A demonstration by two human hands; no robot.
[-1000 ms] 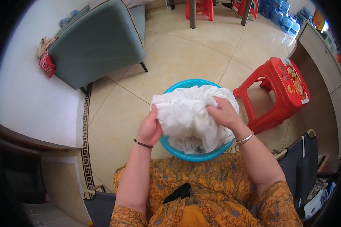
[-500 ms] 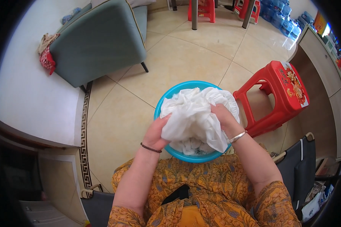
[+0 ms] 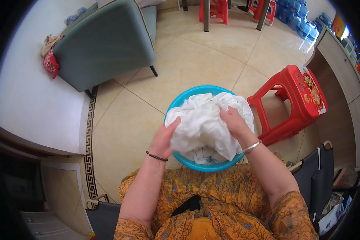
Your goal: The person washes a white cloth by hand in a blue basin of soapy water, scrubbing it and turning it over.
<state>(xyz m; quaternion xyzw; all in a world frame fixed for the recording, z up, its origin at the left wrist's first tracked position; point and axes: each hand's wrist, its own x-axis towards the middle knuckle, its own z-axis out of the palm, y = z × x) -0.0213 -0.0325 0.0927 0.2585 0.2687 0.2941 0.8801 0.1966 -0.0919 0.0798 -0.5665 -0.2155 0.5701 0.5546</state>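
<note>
A bunched white cloth (image 3: 204,124) is held up over a round turquoise basin (image 3: 184,95) on the floor in front of me. At its left edge my left hand (image 3: 164,138) is closed on the fabric, thumb on top and fingers hidden beneath. My right hand (image 3: 234,124) grips the cloth's right side, its fingertips partly covered by folds. More white fabric (image 3: 206,154) lies low in the basin, with a little water showing near the front rim. What kind of garment or sheet it is, I cannot tell.
A red plastic stool (image 3: 288,104) stands close on the basin's right. To the far left is a grey-green sofa (image 3: 104,44). Blue water bottles (image 3: 294,18) stack at the back right, near a wooden desk (image 3: 336,64). Tiled floor (image 3: 128,120) surrounds the basin.
My left hand has shifted slightly left, and the right hand a little up and left. The cloth between them has spread and its folds have changed shape.
</note>
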